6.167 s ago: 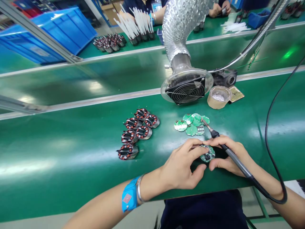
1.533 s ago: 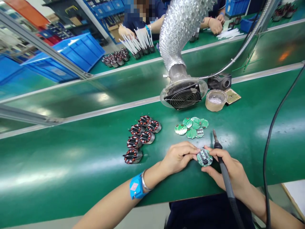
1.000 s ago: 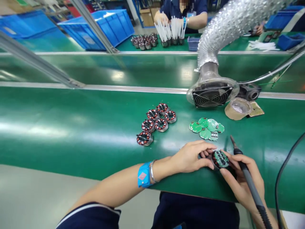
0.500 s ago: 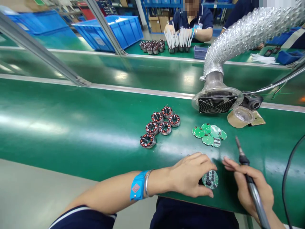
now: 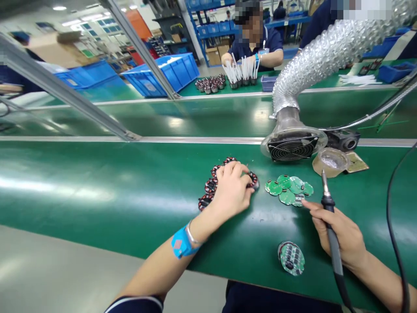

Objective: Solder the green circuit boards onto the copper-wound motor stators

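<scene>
Sitting near front edge of bench (image 5: 247, 248): round part (image 5: 291, 258) topped with circuit board. I had right hand (image 5: 345, 239) gripping soldering iron (image 5: 334, 250), index fingertip at loose green boards (image 5: 287, 197). Left hand (image 5: 230, 189) curled over stators (image 5: 206, 202); couldn't tell if gripping one. Beyond were tan pot (image 5: 325, 170), fan (image 5: 293, 149), then co-worker (image 5: 254, 50).
</scene>
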Demonstrator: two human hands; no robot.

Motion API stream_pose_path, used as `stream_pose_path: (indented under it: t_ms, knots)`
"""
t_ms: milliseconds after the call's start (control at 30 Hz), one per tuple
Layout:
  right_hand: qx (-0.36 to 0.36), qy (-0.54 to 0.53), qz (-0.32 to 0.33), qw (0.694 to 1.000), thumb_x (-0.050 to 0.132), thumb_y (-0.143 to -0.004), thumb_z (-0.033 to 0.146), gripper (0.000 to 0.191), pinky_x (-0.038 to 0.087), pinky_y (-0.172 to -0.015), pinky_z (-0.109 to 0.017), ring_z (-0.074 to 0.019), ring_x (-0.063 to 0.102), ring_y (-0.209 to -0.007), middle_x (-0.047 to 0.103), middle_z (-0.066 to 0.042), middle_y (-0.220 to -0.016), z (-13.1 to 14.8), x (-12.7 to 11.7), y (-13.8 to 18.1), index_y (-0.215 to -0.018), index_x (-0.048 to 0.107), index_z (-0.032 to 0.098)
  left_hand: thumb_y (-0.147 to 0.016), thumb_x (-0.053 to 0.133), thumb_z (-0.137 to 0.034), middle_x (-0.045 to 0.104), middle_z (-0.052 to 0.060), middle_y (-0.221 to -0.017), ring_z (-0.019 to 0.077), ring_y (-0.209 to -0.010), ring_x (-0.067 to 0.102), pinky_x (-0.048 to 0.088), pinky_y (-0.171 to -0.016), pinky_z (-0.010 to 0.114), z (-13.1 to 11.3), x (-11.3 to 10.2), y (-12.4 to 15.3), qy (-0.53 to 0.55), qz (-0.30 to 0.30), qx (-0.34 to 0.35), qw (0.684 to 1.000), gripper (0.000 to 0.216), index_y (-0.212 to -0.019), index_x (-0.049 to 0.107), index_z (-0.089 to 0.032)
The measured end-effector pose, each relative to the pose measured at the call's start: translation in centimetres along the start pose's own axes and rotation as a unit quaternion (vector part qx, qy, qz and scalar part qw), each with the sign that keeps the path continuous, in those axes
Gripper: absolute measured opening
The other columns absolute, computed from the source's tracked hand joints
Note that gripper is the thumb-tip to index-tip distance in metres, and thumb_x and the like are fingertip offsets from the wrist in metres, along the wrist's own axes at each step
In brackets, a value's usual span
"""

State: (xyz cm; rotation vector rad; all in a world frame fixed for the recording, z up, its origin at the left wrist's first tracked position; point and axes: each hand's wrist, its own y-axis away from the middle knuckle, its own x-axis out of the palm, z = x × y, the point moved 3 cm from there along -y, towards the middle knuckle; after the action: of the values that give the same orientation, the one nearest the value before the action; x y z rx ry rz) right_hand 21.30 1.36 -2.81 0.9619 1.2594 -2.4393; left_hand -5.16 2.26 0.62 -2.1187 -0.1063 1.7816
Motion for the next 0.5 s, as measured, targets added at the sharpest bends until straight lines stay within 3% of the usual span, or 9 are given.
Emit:
stream_pose_path:
  t_ms: [133, 233, 367, 433, 500]
  knots:
    - [0.002, 0.005, 0.036, 0.999, 0.068, -0.077, 0.015, 0.033, 0.058, -0.081, -0.040, -0.0243, 0.071, -0.095, 0.071, -0.011, -0.113, 1.3, 0.1, 0.2, -0.105, 0.052, 0.023, -0.080, 0.070, -0.038, 0.063, 0.010, -0.099, 0.0275, -0.096, 0.055, 0.044, -0.083, 0.047, -5.4, 0.7, 1.9, 0.153, 0.018, 0.060, 0.986, 0.024, -0.077, 0.065, -0.015]
    - [0.015, 0.000, 0.072, 0.997, 0.069, -0.078, 0.024, 0.037, 0.056, -0.085, -0.043, -0.0252, 0.070, -0.097, 0.069, -0.014, -0.117, 1.6, 0.4, 0.6, -0.109, 0.049, 0.021, -0.085, 0.065, -0.033, 0.062, 0.010, -0.097, 0.0223, -0.091, 0.057, 0.051, -0.079, 0.039, -7.7, 1.1, 2.6, 0.291, 0.029, 0.100, 0.951, 0.018, -0.085, 0.067, -0.015]
    - [0.049, -0.006, 0.091, 0.995, 0.074, -0.075, 0.041, 0.050, 0.057, -0.079, -0.042, -0.0252, 0.070, -0.090, 0.070, -0.012, -0.110, 1.4, 0.8, 0.7, -0.112, 0.047, 0.021, -0.087, 0.059, -0.028, 0.057, 0.011, -0.109, 0.0175, -0.089, 0.059, 0.055, -0.070, 0.029, -6.6, 1.4, 1.7, 0.412, 0.056, -0.005, 0.909, 0.022, -0.104, 0.066, -0.016]
    - [0.054, -0.002, 0.090, 0.994, 0.075, -0.074, 0.045, 0.054, 0.057, -0.075, -0.040, -0.0254, 0.070, -0.085, 0.071, -0.010, -0.102, 1.4, 1.2, 0.3, -0.112, 0.047, 0.021, -0.084, 0.062, -0.032, 0.058, 0.011, -0.111, 0.0164, -0.085, 0.060, 0.054, -0.065, 0.026, -5.8, 1.7, 1.0, 0.405, 0.116, -0.053, 0.905, 0.030, -0.110, 0.064, -0.017]
    - [0.052, -0.001, 0.093, 0.994, 0.074, -0.076, 0.042, 0.051, 0.057, -0.073, -0.040, -0.0255, 0.070, -0.083, 0.071, -0.010, -0.097, 1.6, 1.6, -0.3, -0.113, 0.047, 0.020, -0.083, 0.062, -0.034, 0.063, 0.008, -0.100, 0.0142, -0.074, 0.060, 0.052, -0.060, 0.024, -5.6, 2.2, 0.5, 0.389, 0.185, -0.073, 0.899, 0.030, -0.107, 0.066, -0.017]
